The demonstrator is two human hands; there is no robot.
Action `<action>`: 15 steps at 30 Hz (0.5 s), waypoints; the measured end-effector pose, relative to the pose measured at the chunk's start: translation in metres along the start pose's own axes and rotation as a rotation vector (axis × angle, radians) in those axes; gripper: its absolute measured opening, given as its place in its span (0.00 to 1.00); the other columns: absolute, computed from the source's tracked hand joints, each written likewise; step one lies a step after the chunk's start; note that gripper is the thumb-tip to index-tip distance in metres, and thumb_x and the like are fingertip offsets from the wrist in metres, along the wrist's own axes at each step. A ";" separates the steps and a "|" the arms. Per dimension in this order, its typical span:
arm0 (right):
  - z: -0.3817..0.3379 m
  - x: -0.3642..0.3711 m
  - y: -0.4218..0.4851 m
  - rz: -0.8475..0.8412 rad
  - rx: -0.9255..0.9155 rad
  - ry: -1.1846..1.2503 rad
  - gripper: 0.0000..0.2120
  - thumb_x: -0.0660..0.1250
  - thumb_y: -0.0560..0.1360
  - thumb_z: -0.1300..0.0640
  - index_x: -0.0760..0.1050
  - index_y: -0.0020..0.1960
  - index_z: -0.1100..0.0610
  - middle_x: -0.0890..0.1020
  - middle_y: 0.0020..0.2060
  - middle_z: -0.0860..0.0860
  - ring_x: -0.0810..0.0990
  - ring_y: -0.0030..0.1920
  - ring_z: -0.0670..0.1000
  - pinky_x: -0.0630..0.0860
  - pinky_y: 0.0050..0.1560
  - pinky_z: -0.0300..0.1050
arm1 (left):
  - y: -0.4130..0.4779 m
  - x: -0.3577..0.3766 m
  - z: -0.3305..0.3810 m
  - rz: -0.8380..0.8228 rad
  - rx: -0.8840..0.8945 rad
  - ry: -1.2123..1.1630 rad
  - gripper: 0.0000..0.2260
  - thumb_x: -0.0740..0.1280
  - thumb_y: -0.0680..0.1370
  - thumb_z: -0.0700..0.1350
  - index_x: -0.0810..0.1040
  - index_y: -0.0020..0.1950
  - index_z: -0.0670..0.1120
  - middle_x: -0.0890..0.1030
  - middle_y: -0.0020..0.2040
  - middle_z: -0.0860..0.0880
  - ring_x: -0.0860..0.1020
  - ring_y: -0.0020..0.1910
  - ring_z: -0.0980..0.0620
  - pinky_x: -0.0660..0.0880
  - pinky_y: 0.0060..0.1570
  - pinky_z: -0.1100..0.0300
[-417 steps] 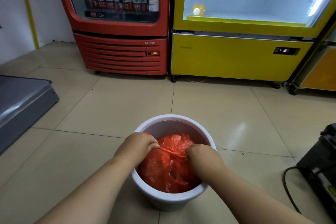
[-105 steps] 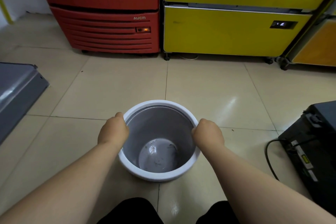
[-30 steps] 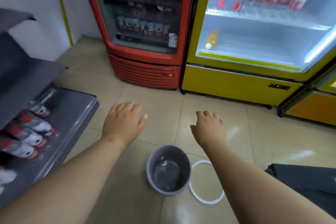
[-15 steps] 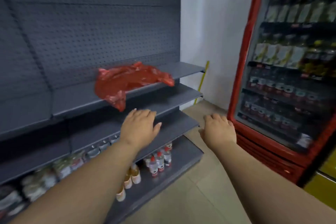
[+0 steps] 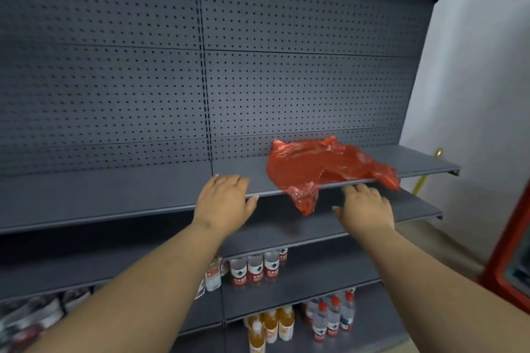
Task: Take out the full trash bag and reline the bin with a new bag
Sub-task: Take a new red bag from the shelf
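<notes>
A bag (image 5: 321,169) lies on the top shelf (image 5: 114,195) (one corner overhanging), bottles (image 5: 255,269) on lower shelves.

**Both my arms out, hands open**

I reach forward with both bare forearms stretched out, palms turned down. My left hand (image 5: 225,203) is spread flat, fingers together, thumb splayed toward the right. My right hand (image 5: 364,210) sits a little lower, fingers loosely extended, thumb pointing left. Neither hand grips anything.
</notes>
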State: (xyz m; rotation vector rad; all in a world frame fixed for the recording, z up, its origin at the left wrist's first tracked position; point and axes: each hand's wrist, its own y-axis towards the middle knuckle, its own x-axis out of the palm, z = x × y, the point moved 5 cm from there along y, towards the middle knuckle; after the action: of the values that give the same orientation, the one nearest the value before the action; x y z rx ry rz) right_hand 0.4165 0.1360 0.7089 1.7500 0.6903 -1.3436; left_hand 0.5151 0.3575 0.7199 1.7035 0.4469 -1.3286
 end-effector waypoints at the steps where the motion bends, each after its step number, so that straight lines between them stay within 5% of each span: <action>1: -0.001 0.004 0.007 -0.009 -0.004 -0.002 0.25 0.61 0.77 0.46 0.66 0.69 0.56 0.70 0.68 0.55 0.66 0.69 0.58 0.65 0.67 0.52 | 0.003 0.003 -0.001 -0.001 -0.008 -0.009 0.22 0.55 0.78 0.55 0.67 0.68 0.46 0.74 0.66 0.47 0.70 0.66 0.47 0.56 0.72 0.52; 15: 0.086 0.046 0.158 -0.042 -0.030 -0.019 0.25 0.62 0.75 0.43 0.67 0.67 0.55 0.72 0.65 0.54 0.68 0.66 0.57 0.65 0.66 0.52 | 0.111 0.090 0.090 -0.089 -0.011 -0.106 0.28 0.54 0.77 0.61 0.62 0.72 0.46 0.66 0.73 0.46 0.63 0.72 0.48 0.53 0.73 0.53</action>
State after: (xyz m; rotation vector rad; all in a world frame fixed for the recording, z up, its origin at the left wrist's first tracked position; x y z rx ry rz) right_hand 0.5125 -0.0218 0.6979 1.7052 0.7368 -1.3694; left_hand 0.5769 0.2041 0.6845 1.6117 0.4730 -1.4702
